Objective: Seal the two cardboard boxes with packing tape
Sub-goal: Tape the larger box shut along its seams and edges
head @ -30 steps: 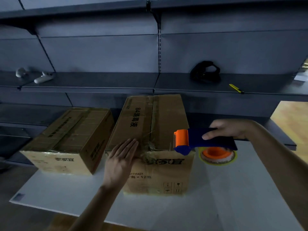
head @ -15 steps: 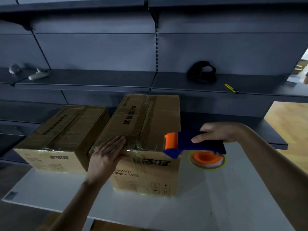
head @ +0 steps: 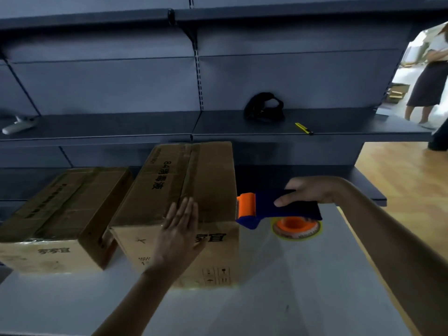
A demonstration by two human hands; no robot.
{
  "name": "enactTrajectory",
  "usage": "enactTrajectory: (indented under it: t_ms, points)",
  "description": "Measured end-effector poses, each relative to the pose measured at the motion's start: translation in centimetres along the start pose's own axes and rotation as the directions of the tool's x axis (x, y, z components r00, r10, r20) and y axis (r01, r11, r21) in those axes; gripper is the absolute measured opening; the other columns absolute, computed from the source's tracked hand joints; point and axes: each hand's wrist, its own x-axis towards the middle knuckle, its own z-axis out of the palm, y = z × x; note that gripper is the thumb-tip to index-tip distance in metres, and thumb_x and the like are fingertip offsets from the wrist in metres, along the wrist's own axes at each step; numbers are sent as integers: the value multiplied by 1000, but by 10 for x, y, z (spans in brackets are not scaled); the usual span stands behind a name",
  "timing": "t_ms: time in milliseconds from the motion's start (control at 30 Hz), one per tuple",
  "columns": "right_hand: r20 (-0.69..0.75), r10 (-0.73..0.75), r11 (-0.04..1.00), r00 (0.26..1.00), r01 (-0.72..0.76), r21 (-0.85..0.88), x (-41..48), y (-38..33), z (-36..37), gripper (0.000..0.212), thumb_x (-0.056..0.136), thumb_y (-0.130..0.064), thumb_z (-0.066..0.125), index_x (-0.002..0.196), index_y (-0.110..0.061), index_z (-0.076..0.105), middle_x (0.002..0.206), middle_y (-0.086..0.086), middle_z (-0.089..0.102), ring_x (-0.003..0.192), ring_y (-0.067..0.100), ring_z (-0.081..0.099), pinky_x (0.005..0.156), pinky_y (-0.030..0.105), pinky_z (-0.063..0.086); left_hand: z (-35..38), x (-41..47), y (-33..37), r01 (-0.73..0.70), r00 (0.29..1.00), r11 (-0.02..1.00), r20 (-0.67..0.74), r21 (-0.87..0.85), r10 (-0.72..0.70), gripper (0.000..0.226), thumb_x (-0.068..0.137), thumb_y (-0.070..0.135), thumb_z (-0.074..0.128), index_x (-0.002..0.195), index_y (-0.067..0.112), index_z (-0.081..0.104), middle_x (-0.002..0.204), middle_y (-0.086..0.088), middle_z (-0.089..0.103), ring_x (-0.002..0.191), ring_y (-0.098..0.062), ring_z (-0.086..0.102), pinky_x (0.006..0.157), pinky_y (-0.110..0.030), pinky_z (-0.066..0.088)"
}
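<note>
Two brown cardboard boxes stand side by side on a white table (head: 291,299). The right box (head: 208,180) has clear tape along its top seam and over its front edge. My left hand (head: 180,226) lies flat with straight fingers on that front top edge, over the tape end. The left box (head: 65,209) sits apart from both hands, its flaps closed. To the right of the right box, my right hand (head: 308,194) grips the blue and orange tape dispenser (head: 269,209), its orange roller near the box's right corner.
Dark metal shelving runs behind the table. On the shelf lie a black strap-like item (head: 264,107), a yellow utility knife (head: 304,129) and a white object (head: 18,124). A person (head: 431,76) stands at the far right on wooden floor (head: 400,180).
My left hand has slid right along the front top edge of the right box, from near its left corner to the taped seam. The dispenser stays beside the box's right corner.
</note>
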Motion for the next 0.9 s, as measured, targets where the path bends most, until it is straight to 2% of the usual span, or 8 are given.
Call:
enactTrajectory:
  t_ms: [133,300,400,533,633,767,833,900]
  points:
    - [0,-22,999,1000,22,-25,2,5,-9,41,65,-50,72,83,-14,66,71,-2,67,62,9,62,55,20,45,1,19,30,-6,1000,999,-7,-53,5,73,81,51,33,121,-6,57,123,-21,59,111,-29,61,94,-46,44]
    - [5,-31,998,1000,31,-45,2,0,-21,28,73,-41,67,79,-14,65,66,-5,67,59,8,61,53,19,45,3,17,29,46,998,994,-26,-98,-49,75,82,53,37,126,-6,51,126,-21,57,114,-27,59,95,-41,45]
    - [17,-23,995,1000,24,-95,6,-6,-27,35,68,-46,66,81,-14,64,69,-3,68,62,10,62,55,20,46,5,16,27,53,997,994,-44,-96,-58,73,82,52,40,126,-5,53,126,-19,58,113,-26,60,94,-39,46]
    - [49,8,992,999,-2,-125,14,-1,-28,41,68,-53,72,80,-14,65,68,-4,68,60,8,62,54,20,45,10,19,29,52,995,994,-84,-99,-61,72,66,38,78,121,-4,58,122,-18,61,108,-27,63,89,-41,50]
    - [66,22,996,998,-16,-85,19,4,-24,39,71,-50,70,81,-13,64,66,-4,67,58,7,61,52,17,45,11,19,25,38,997,993,-60,-115,-45,78,56,30,87,121,-4,59,122,-17,61,109,-27,62,88,-41,51]
    - [95,3,1000,995,-1,-13,25,-2,-16,25,79,-37,64,83,-12,62,62,-8,67,56,4,62,51,16,45,11,12,8,11,997,990,-73,-143,-22,68,67,32,79,122,-3,57,124,-17,59,112,-28,60,89,-43,50]
    - [99,-3,1000,995,4,-11,31,-7,-10,24,82,-36,64,84,-12,63,63,-7,66,56,5,61,51,17,45,11,8,-3,9,998,989,-66,-148,-19,58,81,38,57,123,-2,56,126,-17,58,113,-28,59,92,-42,46]
    - [112,-4,1000,994,7,-21,34,-10,-6,24,82,-36,64,85,-12,63,65,-5,66,56,5,61,51,16,45,10,6,-10,4,999,989,-32,-148,-9,64,88,48,36,125,-1,54,127,-16,57,116,-27,57,94,-41,43]
